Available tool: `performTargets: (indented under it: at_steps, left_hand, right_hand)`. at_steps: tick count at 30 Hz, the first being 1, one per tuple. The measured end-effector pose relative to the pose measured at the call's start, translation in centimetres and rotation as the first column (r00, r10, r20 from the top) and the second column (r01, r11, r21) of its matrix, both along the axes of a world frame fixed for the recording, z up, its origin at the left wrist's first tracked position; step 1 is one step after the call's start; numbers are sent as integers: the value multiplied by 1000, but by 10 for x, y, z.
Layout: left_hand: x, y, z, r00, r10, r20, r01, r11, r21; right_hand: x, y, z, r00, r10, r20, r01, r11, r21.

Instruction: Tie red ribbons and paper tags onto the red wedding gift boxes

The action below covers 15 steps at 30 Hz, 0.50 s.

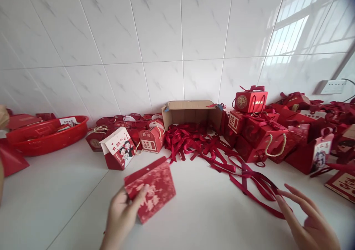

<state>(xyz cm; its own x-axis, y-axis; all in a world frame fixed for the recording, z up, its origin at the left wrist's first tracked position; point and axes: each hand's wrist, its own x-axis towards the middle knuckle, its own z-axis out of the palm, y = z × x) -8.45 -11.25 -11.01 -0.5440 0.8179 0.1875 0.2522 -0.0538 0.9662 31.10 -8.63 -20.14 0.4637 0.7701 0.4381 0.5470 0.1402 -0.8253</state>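
Left hand [120, 209] grips a flat floral box [162, 185] before the cardboard carton [191, 105]; right hand [309, 218], half open, reaches glossy ribbons [185, 141], grip unclear to me. Angular red boxes [256, 141] flank the carton.

Bright daylight; window glare [291, 32] on tiled wall [203, 24], upper right; edges stretched.
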Motion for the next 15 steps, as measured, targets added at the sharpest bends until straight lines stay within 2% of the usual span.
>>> performTargets:
  at_steps: [1, 2, 4, 7, 10, 12, 15]
  left_hand:
    - [15, 1, -3, 996, -68, 60, 69, 998, -11]
    - [30, 2, -6, 986, -119, 120, 122, 992, -14]
    - [58, 2, -9, 959, -203, 196, 210, 978, -15]
    - [88, -5, -10, 930, -289, 228, 298, 954, -7]
    - [104, -16, -11, 912, -323, 252, 333, 943, 3]
    - [108, -24, -13, 898, -333, 287, 346, 938, 4]
    - [110, -33, -15, 884, -318, 343, 333, 943, 15]
  right_hand:
    - [-12, -2, 8, 996, 38, -75, -36, 999, 27]
    - [-25, -2, 17, 977, 135, -165, -128, 990, 55]
    - [-52, -2, 33, 879, 392, -271, -374, 920, 117]
    - [-87, 0, 54, 744, 635, -210, -588, 770, 246]
    - [-111, -4, 64, 639, 760, -114, -716, 643, 272]
    - [-123, -8, 65, 615, 775, -146, -736, 630, 246]
    - [-137, -16, 60, 617, 735, -282, -689, 677, 257]
